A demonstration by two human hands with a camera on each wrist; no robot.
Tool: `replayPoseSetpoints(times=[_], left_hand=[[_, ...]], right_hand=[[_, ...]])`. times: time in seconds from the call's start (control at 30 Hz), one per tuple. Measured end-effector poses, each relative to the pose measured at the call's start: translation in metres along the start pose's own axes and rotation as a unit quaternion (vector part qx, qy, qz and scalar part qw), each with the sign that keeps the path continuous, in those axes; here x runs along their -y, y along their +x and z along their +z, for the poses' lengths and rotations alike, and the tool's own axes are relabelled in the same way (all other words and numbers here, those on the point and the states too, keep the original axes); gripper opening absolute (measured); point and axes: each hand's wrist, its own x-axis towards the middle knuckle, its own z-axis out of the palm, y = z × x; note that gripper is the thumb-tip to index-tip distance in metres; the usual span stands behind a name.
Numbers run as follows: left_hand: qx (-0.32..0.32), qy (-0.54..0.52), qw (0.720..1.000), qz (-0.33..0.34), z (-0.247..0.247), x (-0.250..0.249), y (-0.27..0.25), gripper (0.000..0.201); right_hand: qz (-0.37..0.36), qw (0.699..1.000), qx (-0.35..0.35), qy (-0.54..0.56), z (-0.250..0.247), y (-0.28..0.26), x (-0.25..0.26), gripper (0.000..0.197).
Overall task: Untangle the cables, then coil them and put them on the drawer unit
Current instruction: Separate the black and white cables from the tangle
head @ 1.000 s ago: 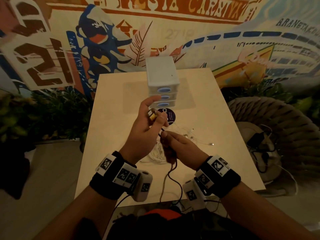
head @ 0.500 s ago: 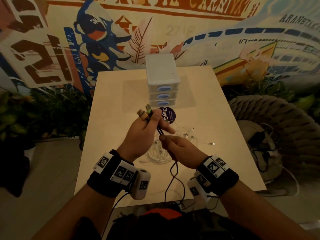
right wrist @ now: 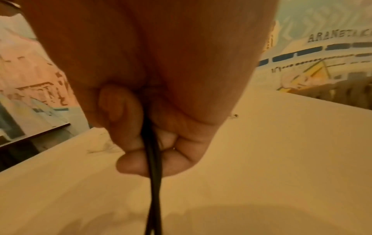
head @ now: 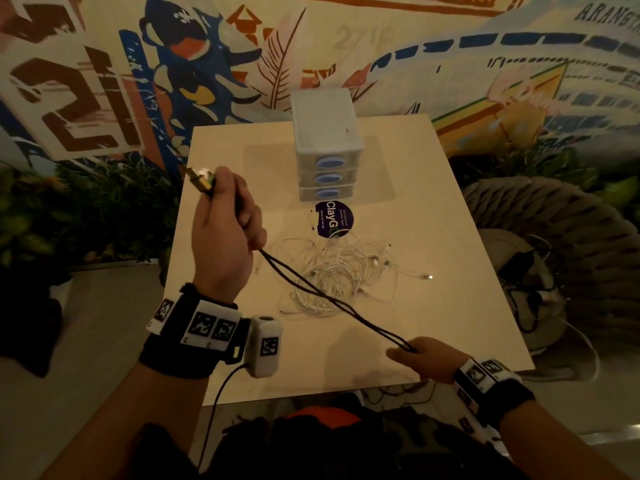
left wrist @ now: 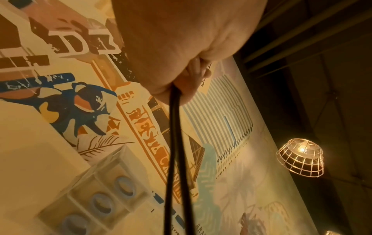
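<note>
A black cable (head: 332, 299), doubled into two strands, stretches taut between my hands above the table. My left hand (head: 228, 216) grips it near both gold plugs (head: 201, 178), which stick out past the fist at the table's left edge. My right hand (head: 419, 355) pinches the doubled strands (right wrist: 151, 152) near the table's front right. In the left wrist view the two black strands (left wrist: 175, 143) leave the curled fingers. A tangle of white cables (head: 343, 271) lies on the table under the black one. The white three-drawer unit (head: 325, 140) stands at the back.
A round dark sticker (head: 334, 220) lies in front of the drawers on the beige table (head: 450, 216). A woven rope chair (head: 554, 244) with dark cables on it stands at the right. Plants line the left wall. A wire-cage lamp (left wrist: 301, 157) hangs overhead.
My hands have pulled apart: the left rose to the left with the plugs, the right slid down to the front right, drawing the black cable straight and clear of the white tangle.
</note>
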Motion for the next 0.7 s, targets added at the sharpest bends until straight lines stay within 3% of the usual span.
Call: replayPoseSetpoints(times=[0.1, 0.2, 0.43, 0.57, 0.7], left_hand=[[-0.011, 0.048, 0.999, -0.007, 0.000, 0.009, -0.005, 0.048], [0.022, 0.083, 0.996, 0.016, 0.007, 0.016, -0.010, 0.055], [0.031, 0.058, 0.996, 0.061, 0.011, 0.005, 0.000, 0.047], [0.129, 0.105, 0.986, -0.003, 0.019, 0.011, -0.012, 0.056], [0.196, 0.168, 0.962, -0.088, 0.039, 0.020, -0.025, 0.055]], right_hand=[[0.015, 0.998, -0.032, 0.050, 0.004, -0.003, -0.025, 0.052], [0.033, 0.998, -0.026, 0.036, 0.013, -0.004, -0.033, 0.050], [0.061, 0.997, -0.017, 0.039, 0.019, -0.004, -0.066, 0.046], [0.049, 0.997, 0.033, -0.042, 0.007, -0.018, -0.074, 0.027], [-0.003, 0.999, -0.020, -0.050, -0.037, -0.038, -0.045, 0.050]])
